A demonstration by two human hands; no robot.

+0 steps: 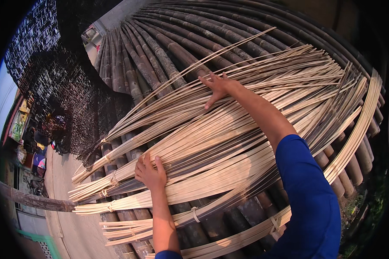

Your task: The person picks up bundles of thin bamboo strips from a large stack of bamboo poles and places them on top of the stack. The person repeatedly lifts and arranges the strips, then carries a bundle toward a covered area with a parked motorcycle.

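Both bare hands on split-bamboo strips (229, 134). Strips are long, thin, pale, some showing darker brown faces; laid in several bundles across a platform of dark round bamboo poles (177, 43), covering its near middle and right part.

Left hand (151, 173): near the left ends of the bundles, on top of a middle one, just right of its tie (113, 178). Fingers bent over the strips, thumb apart. Can't tell whether it grips or only presses; undersides hidden.

Right hand (217, 87): farther out, over the upper loose strips (285, 71). Fingers spread wide, thumb pointing back toward the body; not closed around anything visible. Forearm crosses above the fan of strips, blue sleeve (307, 185) at lower right.

Bundles: bunched tight at the left, with ties near several of those ends, fanning wider toward the right. Loose strips cross at angles at the right end. Two long ones stick out past the rest at the top. Nearest the body, a narrower tied bundle (181, 220) runs behind the left forearm. Another curved bundle (353, 144) sits along the right edge of the platform, running down behind the sleeve.

Surroundings: black mesh net (80, 99) hangs at upper left, over part of the poles. Pavement (65, 172) beyond the left pole ends, plus a horizontal pole (36, 200) at far left.
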